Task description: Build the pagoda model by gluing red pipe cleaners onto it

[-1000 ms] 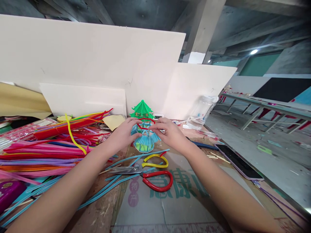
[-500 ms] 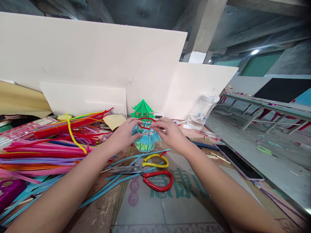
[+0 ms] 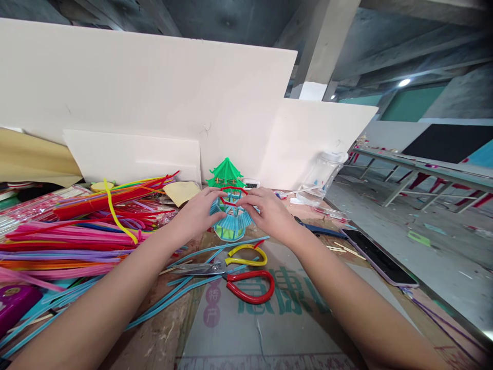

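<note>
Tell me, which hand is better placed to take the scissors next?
Probably the right hand: the scissors lie with red and yellow handles nearest it, blades pointing left. It and the left hand pinch the red loop.

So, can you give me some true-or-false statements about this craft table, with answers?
The left hand and right hand both pinch the red loop atop the blue model. True.
The scissors are in the right hand. False: they lie on the table, nearer the person.
A green model stands behind the blue one. True.
The phone lies left of the hands. False: it lies to their right.
</note>
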`<action>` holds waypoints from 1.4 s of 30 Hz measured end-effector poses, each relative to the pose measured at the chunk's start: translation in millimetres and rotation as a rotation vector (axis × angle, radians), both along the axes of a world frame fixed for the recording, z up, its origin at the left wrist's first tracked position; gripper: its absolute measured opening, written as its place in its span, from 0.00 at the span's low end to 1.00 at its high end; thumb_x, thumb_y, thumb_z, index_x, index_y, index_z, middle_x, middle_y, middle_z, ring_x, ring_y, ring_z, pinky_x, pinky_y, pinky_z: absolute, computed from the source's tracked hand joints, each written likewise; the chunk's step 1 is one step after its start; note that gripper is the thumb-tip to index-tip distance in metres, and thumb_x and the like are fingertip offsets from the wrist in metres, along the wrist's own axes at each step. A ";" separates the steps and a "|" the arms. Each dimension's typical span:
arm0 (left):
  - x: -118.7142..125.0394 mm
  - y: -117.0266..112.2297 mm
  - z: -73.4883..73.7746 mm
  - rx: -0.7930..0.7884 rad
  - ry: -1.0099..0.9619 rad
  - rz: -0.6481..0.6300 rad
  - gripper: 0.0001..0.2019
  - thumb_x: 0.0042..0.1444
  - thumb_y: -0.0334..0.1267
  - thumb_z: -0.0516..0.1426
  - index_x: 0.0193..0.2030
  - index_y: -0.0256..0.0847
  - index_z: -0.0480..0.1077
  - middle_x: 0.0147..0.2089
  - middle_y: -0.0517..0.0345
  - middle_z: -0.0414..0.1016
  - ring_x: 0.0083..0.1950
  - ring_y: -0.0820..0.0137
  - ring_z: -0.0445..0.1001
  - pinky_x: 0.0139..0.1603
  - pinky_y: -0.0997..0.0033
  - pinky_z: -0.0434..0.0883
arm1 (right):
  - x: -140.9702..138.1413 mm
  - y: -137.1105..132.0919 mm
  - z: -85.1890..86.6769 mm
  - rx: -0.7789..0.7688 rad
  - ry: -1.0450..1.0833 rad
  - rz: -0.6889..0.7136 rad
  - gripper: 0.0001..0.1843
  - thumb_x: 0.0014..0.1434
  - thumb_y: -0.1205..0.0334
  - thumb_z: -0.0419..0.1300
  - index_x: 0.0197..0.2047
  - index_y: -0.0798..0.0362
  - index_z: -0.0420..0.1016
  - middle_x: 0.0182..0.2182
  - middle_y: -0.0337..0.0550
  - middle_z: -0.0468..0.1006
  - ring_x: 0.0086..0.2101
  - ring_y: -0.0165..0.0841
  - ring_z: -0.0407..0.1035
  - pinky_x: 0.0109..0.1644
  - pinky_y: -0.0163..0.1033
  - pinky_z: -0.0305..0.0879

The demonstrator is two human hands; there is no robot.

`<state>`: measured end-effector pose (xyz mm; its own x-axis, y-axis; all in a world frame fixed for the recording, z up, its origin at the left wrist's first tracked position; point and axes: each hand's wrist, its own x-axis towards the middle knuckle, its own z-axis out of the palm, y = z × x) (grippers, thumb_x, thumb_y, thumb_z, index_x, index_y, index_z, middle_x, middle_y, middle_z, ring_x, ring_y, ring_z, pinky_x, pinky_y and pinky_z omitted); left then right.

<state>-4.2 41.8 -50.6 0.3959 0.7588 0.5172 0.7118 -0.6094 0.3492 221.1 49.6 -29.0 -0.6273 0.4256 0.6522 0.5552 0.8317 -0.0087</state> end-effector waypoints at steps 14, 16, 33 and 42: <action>-3.1 4.4 -0.8 0.065 0.041 0.039 0.25 0.58 0.35 0.58 0.62 0.38 0.62 0.61 0.48 0.69 0.62 0.59 0.67 0.64 0.56 0.64 | 6.6 8.7 1.0 -0.150 0.184 -0.118 0.04 0.63 0.63 0.60 0.36 0.53 0.73 0.30 0.40 0.74 0.33 0.33 0.67 0.39 0.38 0.60; -4.5 4.7 1.0 0.085 0.058 0.053 0.24 0.58 0.34 0.57 0.62 0.38 0.63 0.61 0.47 0.68 0.63 0.59 0.67 0.64 0.56 0.64 | 8.7 10.2 1.5 -0.168 0.187 -0.122 0.05 0.63 0.62 0.59 0.37 0.53 0.74 0.31 0.41 0.75 0.34 0.33 0.67 0.39 0.38 0.61; 2.7 -4.6 6.5 0.156 0.085 0.083 0.24 0.59 0.45 0.58 0.61 0.42 0.66 0.63 0.46 0.65 0.64 0.57 0.65 0.65 0.53 0.62 | 9.9 15.2 -3.0 -0.134 0.117 -0.057 0.11 0.62 0.71 0.58 0.41 0.52 0.80 0.34 0.44 0.77 0.36 0.34 0.69 0.41 0.38 0.62; -2.5 4.5 -3.1 0.088 0.076 0.144 0.31 0.57 0.44 0.60 0.65 0.37 0.58 0.63 0.42 0.65 0.64 0.54 0.64 0.64 0.52 0.63 | 18.5 11.3 10.1 -0.189 0.193 -0.123 0.07 0.63 0.65 0.58 0.39 0.53 0.78 0.34 0.44 0.78 0.35 0.34 0.70 0.40 0.38 0.63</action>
<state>-6.7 46.3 -53.7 0.3271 0.7636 0.5567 0.8162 -0.5252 0.2408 239.6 60.9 -18.9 -0.4356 0.6161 0.6563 0.6246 0.7319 -0.2725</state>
